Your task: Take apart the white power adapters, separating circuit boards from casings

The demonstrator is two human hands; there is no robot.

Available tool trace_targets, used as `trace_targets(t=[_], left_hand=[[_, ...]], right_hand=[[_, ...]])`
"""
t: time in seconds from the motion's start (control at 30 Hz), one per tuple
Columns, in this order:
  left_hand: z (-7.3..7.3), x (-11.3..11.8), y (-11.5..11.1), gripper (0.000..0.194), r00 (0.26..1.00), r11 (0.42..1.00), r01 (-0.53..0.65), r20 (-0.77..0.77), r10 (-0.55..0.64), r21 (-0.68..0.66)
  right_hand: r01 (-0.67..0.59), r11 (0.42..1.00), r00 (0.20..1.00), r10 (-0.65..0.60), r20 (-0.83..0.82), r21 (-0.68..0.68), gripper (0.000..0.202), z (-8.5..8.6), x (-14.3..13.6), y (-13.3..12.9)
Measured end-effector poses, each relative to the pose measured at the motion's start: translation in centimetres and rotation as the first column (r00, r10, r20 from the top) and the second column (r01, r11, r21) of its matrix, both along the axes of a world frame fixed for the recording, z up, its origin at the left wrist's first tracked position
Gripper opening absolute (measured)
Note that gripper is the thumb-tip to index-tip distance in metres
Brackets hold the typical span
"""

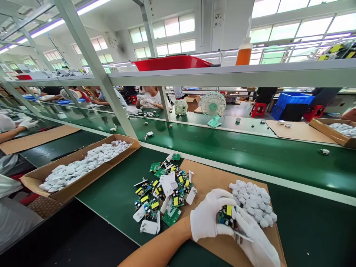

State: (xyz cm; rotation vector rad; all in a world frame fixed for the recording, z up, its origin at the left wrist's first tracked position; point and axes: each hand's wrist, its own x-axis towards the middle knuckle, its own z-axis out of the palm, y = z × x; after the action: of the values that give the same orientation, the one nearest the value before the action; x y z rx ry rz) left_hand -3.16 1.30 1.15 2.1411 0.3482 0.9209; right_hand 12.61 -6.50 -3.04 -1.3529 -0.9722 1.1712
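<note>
Both my hands wear white gloves and meet over a sheet of cardboard [207,176]. Between them is a small green circuit board [226,218] with a yellow component and a thin white plate at its lower end. My left hand [204,218] grips the board from the left, thumb and fingers around its edges. From the right, my right hand [257,237] closes on the board and plate; some of its fingertips are hidden. Just beyond it lies a heap of small white rounded pieces [251,202]. Left of my hands is a loose pile of circuit boards [171,216] with white plug plates.
A long cardboard box [111,172] of white pieces stands at the left. Behind the bench runs a green conveyor belt [236,148] carrying scattered boards, with a fan [213,105] beyond. A shelf beam [194,78] and slanted post [111,89] cross ahead. A co-worker's gloved hand [27,123] is at far left.
</note>
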Motion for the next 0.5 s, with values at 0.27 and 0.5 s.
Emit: trace_targets(t=[0.27, 0.5], left_hand=[[-0.4, 0.6, -0.4, 0.049, 0.999, 0.988, 0.025, -0.043, -0.019, 0.154], [-0.9, 0.8, -0.6, 0.054, 0.999, 0.983, 0.003, -0.046, 0.006, 0.184]], right_hand=[[-0.009, 0.984, 0.998, -0.002, -0.061, -0.178, 0.071, 2.8, -0.7, 0.4], [-0.051, 0.998, 0.983, 0.044, -0.178, -0.033, 0.057, 3.2, -0.6, 0.2]])
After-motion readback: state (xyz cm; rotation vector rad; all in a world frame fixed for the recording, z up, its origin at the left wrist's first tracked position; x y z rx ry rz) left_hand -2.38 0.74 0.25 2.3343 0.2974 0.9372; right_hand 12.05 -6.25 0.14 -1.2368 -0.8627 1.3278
